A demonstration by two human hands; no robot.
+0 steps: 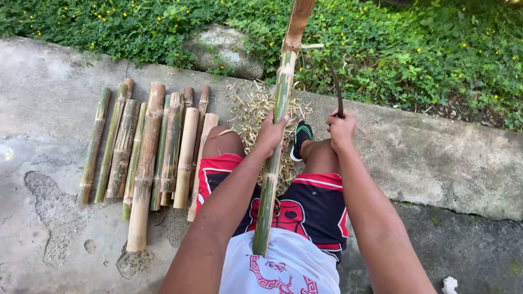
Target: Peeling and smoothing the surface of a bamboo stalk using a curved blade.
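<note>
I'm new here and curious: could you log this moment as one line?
left hand: grips bamboo pole | right hand: holds curved blade | cut bamboo pieces: on concrete

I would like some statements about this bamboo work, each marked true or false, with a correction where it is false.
1. The left hand grips a long green bamboo pole. True.
2. The right hand is empty. False: it holds a curved blade.
3. Cut bamboo pieces lie side by side on the concrete to the person's left. True.
4. The bamboo pole lies flat on the ground. False: it is raised, running from the lap up past the top edge of the picture.
5. Shavings are piled near the person's feet. True.
</note>
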